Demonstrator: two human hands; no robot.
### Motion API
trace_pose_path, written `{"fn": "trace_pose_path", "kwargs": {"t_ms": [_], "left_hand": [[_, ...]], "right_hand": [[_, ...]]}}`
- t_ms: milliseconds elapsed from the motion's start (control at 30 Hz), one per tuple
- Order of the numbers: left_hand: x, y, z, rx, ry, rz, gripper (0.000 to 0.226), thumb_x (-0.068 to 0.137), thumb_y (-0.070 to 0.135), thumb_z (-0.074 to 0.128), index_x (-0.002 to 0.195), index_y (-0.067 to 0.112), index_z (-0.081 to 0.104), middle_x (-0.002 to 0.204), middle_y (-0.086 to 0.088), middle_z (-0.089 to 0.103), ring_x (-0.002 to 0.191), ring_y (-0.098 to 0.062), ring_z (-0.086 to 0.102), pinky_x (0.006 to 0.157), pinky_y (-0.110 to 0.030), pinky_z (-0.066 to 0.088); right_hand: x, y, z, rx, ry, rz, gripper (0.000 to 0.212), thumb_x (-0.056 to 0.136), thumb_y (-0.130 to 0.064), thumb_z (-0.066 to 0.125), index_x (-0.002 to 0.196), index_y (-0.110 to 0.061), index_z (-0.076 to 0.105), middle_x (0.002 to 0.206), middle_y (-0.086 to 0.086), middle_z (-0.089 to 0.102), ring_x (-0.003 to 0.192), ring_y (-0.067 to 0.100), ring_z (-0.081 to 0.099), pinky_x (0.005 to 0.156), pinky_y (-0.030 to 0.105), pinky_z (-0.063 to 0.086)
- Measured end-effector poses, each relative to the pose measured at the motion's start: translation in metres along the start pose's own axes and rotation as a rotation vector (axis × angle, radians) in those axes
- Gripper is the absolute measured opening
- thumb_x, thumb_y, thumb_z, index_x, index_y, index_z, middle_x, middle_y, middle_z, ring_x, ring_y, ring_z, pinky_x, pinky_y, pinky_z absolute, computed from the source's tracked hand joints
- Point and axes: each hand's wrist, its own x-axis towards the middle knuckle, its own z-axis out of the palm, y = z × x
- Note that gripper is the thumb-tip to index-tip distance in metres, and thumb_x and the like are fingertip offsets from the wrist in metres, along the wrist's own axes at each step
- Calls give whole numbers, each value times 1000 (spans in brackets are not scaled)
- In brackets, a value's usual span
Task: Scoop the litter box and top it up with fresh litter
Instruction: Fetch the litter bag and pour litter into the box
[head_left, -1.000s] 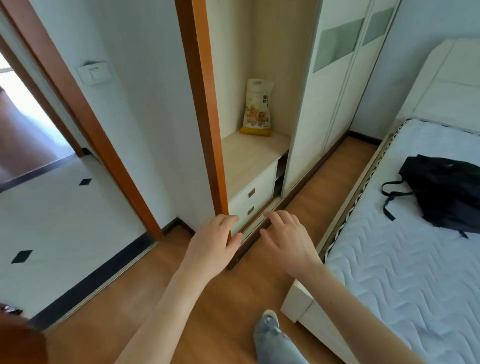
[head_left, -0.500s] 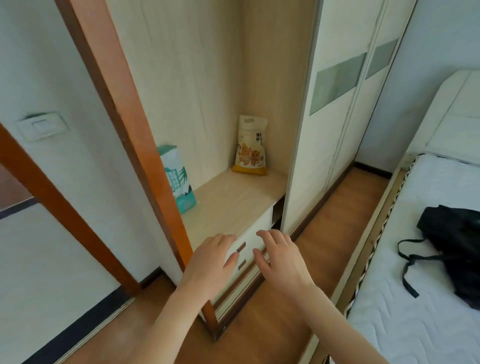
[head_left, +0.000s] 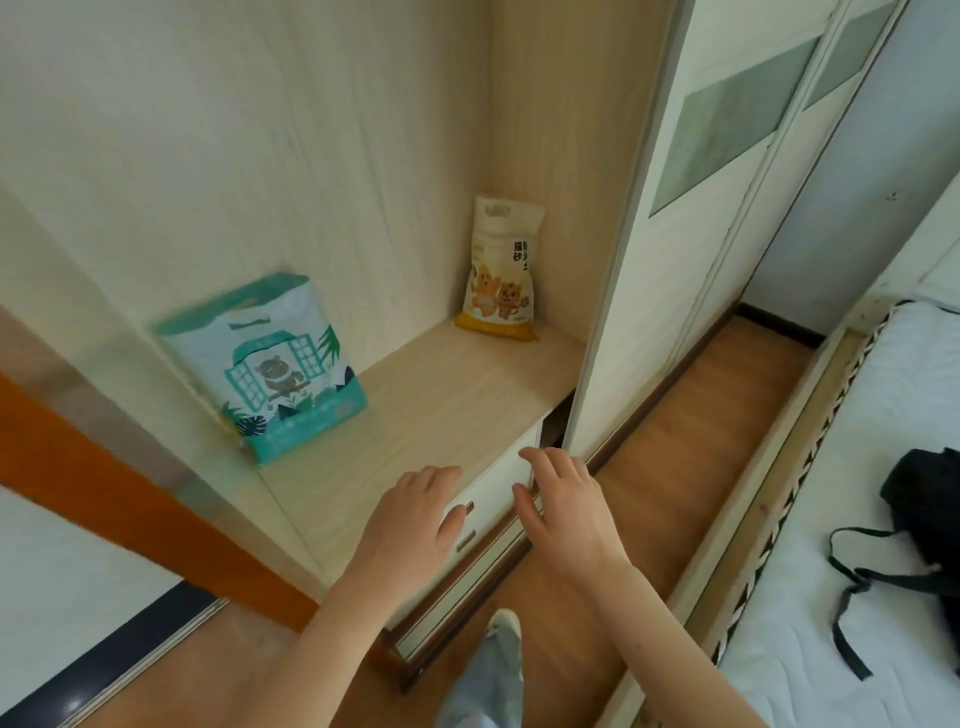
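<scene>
Standing open at the left of the head view, the wardrobe alcove takes up most of the frame, its pale wood-grain walls rising above a light wooden shelf that tops a white drawer unit. To the right, the sliding wardrobe doors with frosted grey-green panels run back along a strip of wooden floor. A bed with a white quilted mattress fills the right edge, and a black bag with loose straps lies on it.

On the shelf, the teal litter bag, printed with a cat at a window, stands upright near the front left against the alcove wall. The yellow and white litter bag, printed with two cartoon cats, stands upright in the far right corner, well apart from the teal one.

Both arms reach forward over the front edge of the shelf. The left hand hovers palm down with fingers extended and relaxed, holding nothing. The right hand, just beside it, is likewise spread and empty, its fingers in front of the drawer unit. Neither hand touches either bag. Below, a light blue trouser leg and a pale shoe tip show above the floor.
</scene>
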Motion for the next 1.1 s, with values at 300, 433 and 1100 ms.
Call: {"fn": "trace_pose_path", "kwargs": {"t_ms": [300,433,1100], "left_hand": [[147,-37,0,-41,82,-114,45,100,33,39,143,19,35,137,1,48,119,-18,46,96,-32,43],[196,-56,-20,-38,98,-158,44,100,32,41,142,17,38,134,-2,51,116,-19,48,92,-32,45],[197,-118,-52,100,247,-763,79,79,61,1,153,33,10,161,9,7,149,-19,-1,118,-42,-5]], "right_hand": [[158,36,1,-47,-18,-142,43,98,-34,41,139,-21,40,134,-1,49,119,22,46,96,37,44],[224,32,-5,-53,-11,-193,41,98,-32,42,137,-20,42,133,1,50,116,22,48,93,35,44],[398,-44,60,12,-290,-904,52,94,-29,54,142,-13,44,136,10,53,118,32,51,96,42,44]]}}
